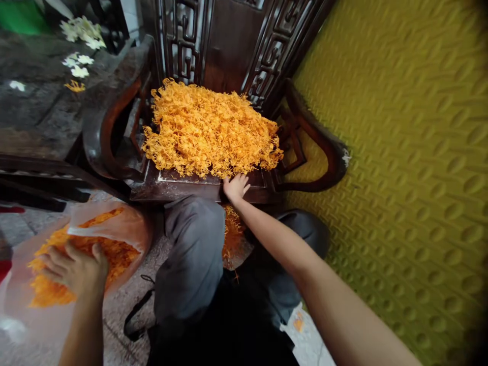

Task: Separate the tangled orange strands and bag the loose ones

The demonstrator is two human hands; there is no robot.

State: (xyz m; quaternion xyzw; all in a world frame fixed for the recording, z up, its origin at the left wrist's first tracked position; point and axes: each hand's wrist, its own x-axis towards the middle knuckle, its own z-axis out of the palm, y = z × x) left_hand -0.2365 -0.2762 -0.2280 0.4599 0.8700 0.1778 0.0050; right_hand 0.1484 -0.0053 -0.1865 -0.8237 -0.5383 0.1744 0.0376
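A big heap of orange, stringy flower-like pieces [213, 129] covers the seat of a dark carved wooden chair [244, 194]. My right hand [236, 187] rests at the front edge of the seat, fingers spread, just below the heap, with nothing seen in it. On the left, my left hand [78, 267] is slightly blurred over a clear plastic bag [133, 218] on the floor. Its fingers are apart, and more orange pieces [114, 254] lie in the bag beneath them. Whether the fingertips touch those pieces I cannot tell.
A dark table [34, 117] at the left carries white flowers [80, 71] and a green object [23, 18]. An embossed yellow-green wall [400, 152] borders the chair's right side. More orange pieces [232, 236] show below the seat between my knees. A black strap [135, 315] lies beside my left leg.
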